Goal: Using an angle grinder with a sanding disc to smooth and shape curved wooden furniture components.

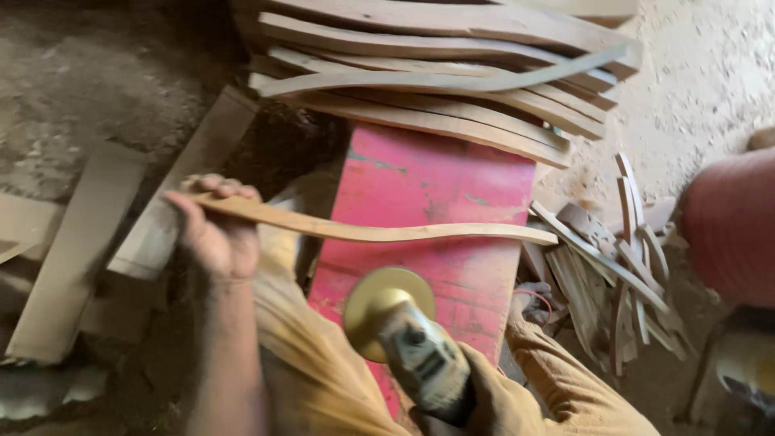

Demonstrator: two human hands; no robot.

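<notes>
Left hand (216, 234) is closed around the left end of a curved wooden slat (379, 230), fingers wrapped over the top edge. The slat spans approx. the full width of the red bench (420, 186), across its middle, w/ the right end past the bench's right edge. Right hand is hidden behind the yellow sleeve (549, 387); grip state cannot be told. A handheld disc sander (404, 331) sits at the bench's near edge, disc facing up toward the slat.

Handling (est.): the slat looks light, thin, stiff, prob. w/ slight flex. Hold at the end, as shown; the centre stays free.

Stack of similar curved slats (436, 89) lies at the bench's far edge. Offcuts (613, 258) lie on the floor at right.
</notes>
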